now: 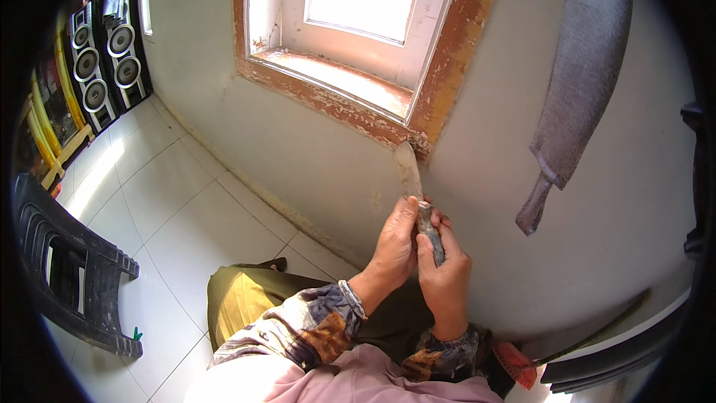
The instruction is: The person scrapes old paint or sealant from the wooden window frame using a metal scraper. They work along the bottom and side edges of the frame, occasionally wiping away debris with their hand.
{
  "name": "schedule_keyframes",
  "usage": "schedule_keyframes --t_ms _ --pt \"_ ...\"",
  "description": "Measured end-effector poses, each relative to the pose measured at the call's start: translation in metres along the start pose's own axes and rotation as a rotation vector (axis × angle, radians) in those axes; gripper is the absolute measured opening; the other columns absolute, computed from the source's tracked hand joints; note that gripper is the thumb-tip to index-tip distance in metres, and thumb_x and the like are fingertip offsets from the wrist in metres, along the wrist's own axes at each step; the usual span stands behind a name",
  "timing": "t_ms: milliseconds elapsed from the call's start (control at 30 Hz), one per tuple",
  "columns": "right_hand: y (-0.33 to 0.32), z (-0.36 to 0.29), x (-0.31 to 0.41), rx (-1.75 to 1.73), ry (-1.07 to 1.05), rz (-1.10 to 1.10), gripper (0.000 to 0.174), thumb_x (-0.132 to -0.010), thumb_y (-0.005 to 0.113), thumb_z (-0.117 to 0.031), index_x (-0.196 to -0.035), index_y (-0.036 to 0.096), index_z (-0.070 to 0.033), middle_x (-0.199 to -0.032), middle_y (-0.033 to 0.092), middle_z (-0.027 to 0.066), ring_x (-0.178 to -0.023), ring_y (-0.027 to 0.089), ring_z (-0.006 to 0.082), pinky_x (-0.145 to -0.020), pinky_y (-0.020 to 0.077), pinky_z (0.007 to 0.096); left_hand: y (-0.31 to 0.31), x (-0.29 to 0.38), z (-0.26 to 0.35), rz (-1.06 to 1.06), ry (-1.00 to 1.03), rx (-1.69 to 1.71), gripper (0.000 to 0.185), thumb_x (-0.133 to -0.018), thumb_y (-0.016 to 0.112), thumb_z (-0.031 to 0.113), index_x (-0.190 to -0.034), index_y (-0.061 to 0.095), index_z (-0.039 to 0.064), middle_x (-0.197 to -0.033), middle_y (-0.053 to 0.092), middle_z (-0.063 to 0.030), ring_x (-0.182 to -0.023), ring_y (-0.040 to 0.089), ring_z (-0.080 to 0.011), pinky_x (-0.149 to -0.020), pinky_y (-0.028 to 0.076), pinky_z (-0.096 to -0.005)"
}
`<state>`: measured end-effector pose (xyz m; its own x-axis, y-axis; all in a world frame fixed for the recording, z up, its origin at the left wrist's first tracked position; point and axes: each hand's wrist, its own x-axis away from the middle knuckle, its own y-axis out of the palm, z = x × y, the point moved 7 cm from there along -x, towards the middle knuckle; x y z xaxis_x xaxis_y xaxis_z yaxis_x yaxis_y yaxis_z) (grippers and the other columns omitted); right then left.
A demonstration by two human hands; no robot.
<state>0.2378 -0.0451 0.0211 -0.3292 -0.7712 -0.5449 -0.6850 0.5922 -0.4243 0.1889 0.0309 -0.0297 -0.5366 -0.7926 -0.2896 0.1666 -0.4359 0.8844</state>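
Observation:
A knife with a broad, stained blade [410, 173] points up towards the lower right corner of the wooden window frame [335, 105]. Its tip overlaps that corner; whether it touches the wood I cannot tell. My left hand [394, 238] grips the knife where blade and handle meet, thumb against the base of the blade. Around the dark, worn handle close the fingers of my right hand [446, 274]. Brown paint on the frame is chipped and scraped, with pale patches and bare yellowish wood on the right side. Dark, rough material shows at the corner.
A large grey blade-shaped thing [582, 78] appears against the pale wall [492, 190]. A black plastic stool [84, 268] stands on white floor tiles [173, 224] to the left, with tall speakers [106, 61] behind. A red broom or brush head [516, 364] lies low at right.

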Motion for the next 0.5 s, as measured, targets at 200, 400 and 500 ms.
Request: schedule_keyframes --t_ms 200,400,500 --pt "-0.001 -0.006 -0.004 0.065 -0.071 0.035 0.033 -0.092 0.065 -0.016 -0.116 0.060 0.006 -0.096 0.065 0.0316 -0.092 0.068 0.0452 -0.076 0.0542 0.0433 0.001 -0.002 0.001 -0.005 0.001 -0.010 0.033 -0.108 0.040 0.038 -0.116 0.047 0.007 -0.095 0.055 -0.0074 -0.100 0.057 -0.0240 -0.089 0.051 -0.0364" --pt "0.010 -0.001 -0.008 0.004 0.009 -0.026 0.034 -0.092 0.065 -0.015 -0.117 0.059 0.007 -0.097 0.065 0.0311 -0.093 0.068 0.0444 -0.076 0.0542 0.0425 -0.004 -0.005 0.013 0.034 0.056 -0.045 0.032 -0.107 0.041 0.038 -0.115 0.047 0.008 -0.094 0.055 -0.0075 -0.099 0.057 -0.0244 -0.089 0.051 -0.0362" --pt "-0.002 -0.003 -0.001 0.004 -0.019 0.016 0.034 -0.092 0.065 -0.015 -0.117 0.059 0.008 -0.097 0.066 0.0305 -0.093 0.068 0.0436 -0.077 0.0542 0.0411 0.000 -0.001 0.001 0.024 0.007 -0.032 0.033 -0.107 0.041 0.038 -0.116 0.048 0.007 -0.094 0.054 -0.0075 -0.100 0.057 -0.0241 -0.087 0.052 -0.0360"
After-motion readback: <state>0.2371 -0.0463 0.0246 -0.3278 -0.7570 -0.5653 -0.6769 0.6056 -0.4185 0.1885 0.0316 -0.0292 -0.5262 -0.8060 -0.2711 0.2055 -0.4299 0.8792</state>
